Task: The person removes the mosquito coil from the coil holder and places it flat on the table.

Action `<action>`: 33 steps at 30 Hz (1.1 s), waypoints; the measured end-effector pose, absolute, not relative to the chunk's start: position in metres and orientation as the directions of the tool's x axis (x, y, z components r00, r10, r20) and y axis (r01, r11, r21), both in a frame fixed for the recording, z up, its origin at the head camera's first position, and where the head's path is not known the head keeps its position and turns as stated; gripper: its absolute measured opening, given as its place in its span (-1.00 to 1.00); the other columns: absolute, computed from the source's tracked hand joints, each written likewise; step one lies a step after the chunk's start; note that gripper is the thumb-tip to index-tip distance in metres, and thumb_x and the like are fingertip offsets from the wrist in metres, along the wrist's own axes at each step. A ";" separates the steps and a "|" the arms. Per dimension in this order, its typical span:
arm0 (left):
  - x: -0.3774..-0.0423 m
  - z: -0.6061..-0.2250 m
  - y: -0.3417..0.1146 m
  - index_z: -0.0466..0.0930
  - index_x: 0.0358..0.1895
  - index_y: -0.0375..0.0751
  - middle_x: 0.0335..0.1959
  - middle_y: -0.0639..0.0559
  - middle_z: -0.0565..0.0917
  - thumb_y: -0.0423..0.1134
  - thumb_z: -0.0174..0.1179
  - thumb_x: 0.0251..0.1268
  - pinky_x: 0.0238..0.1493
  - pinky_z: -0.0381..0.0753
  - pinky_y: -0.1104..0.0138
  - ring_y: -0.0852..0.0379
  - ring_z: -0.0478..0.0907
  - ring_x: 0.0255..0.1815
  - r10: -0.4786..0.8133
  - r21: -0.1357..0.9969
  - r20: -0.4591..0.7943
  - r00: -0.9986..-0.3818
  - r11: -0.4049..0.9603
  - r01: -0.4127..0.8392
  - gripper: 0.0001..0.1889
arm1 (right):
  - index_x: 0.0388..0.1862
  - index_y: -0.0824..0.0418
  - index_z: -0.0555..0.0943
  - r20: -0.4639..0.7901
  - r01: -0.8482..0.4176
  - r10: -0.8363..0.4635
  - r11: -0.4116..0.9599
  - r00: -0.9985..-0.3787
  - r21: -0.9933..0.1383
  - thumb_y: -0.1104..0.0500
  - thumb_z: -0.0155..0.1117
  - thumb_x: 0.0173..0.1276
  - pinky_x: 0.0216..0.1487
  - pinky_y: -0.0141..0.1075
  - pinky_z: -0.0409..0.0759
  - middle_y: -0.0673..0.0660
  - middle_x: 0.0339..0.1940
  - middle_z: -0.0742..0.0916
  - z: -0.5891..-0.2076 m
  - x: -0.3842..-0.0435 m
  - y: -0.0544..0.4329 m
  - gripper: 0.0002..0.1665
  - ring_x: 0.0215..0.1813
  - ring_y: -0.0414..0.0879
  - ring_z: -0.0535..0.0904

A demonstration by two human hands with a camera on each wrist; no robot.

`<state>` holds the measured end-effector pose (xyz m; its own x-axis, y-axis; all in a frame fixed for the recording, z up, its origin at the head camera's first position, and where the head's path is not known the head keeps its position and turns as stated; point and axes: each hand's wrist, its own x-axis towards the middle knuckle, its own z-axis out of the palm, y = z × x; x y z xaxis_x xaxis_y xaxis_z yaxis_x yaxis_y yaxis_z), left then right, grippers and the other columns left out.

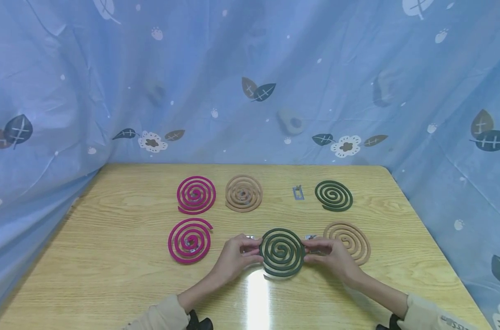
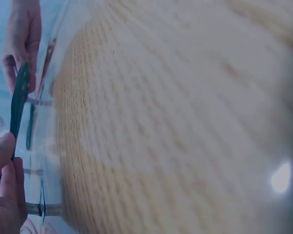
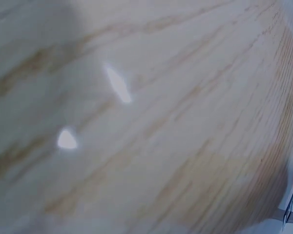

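A dark green mosquito coil (image 1: pixel 280 250) is held up over the near middle of the table, its flat face toward the head camera. My left hand (image 1: pixel 238 255) pinches its left edge between thumb and fingers. At the opposite edge, my right hand (image 1: pixel 336 257) pinches it the same way. Seen side-on in the left wrist view, the coil (image 2: pixel 19 105) is a thin strip between both hands. Small metal stands lie behind the hands, one by the left fingers (image 1: pixel 250 237) and another stand (image 1: pixel 311 237) by the right, both partly hidden.
Two magenta coils (image 1: pixel 196 195) lie on the left of the wooden table (image 1: pixel 122 256). A tan coil (image 1: pixel 243 193) sits at back centre; a second tan coil (image 1: pixel 359 238) is partly behind the right hand. Another green coil (image 1: pixel 334 195) and a metal stand (image 1: pixel 298 192) lie at back right. Patterned curtain (image 1: pixel 217 55) surrounds the table.
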<state>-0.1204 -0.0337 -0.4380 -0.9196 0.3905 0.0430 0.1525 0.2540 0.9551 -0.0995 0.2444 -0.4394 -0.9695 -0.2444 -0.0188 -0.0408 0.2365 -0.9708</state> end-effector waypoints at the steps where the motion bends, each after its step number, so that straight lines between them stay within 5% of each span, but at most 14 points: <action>1: -0.120 -0.438 -0.034 0.61 -0.03 -0.45 -0.30 -0.10 0.58 -0.45 0.43 -0.08 -0.12 0.65 0.50 0.03 0.61 -0.22 0.391 0.955 0.041 -0.920 0.257 0.151 -0.56 | -0.01 0.53 0.58 -0.028 -0.030 -0.240 0.237 -0.970 -0.971 0.36 0.45 0.05 0.01 -0.48 0.60 0.42 0.01 0.65 -0.439 -0.099 0.244 -0.50 -0.08 -0.31 0.64; 13: -0.119 -0.441 -0.033 0.55 -0.04 -0.61 -0.11 -0.32 0.57 -0.59 0.37 -0.08 -0.06 0.65 0.45 -0.21 0.63 -0.09 0.425 0.979 0.025 -0.905 0.172 0.108 -0.57 | -0.07 0.43 0.65 -0.045 -0.023 -0.180 0.359 -0.983 -0.933 0.29 0.49 0.03 0.08 -0.47 0.57 0.29 -0.05 0.71 -0.439 -0.091 0.237 -0.55 0.02 -0.18 0.63; 19: -0.116 -0.440 -0.035 0.54 -0.03 -0.61 -0.13 -0.32 0.58 -0.59 0.36 -0.06 -0.09 0.66 0.45 -0.19 0.65 -0.12 0.434 0.981 -0.005 -0.901 0.178 0.080 -0.57 | -0.04 0.49 0.62 -0.067 -0.014 -0.213 0.355 -0.975 -0.935 0.32 0.46 0.05 0.05 -0.36 0.63 0.35 -0.02 0.69 -0.436 -0.090 0.236 -0.54 0.02 0.07 0.65; 33: -0.121 -0.440 -0.027 0.55 -0.03 -0.60 -0.10 -0.37 0.59 -0.61 0.37 -0.09 -0.15 0.67 0.48 -0.12 0.68 -0.17 0.410 0.970 -0.023 -0.912 0.228 0.079 -0.56 | -0.02 0.55 0.57 -0.082 -0.006 -0.200 0.403 -0.976 -0.915 0.40 0.47 0.00 0.10 -0.24 0.60 0.40 -0.04 0.68 -0.426 -0.092 0.232 -0.49 0.05 0.23 0.62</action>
<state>-0.1211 -0.0270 -0.4396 -0.9118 0.4099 -0.0227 0.0785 0.2284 0.9704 -0.0925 0.2324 -0.4258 -0.9763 -0.2002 -0.0818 -0.0060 0.4030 -0.9152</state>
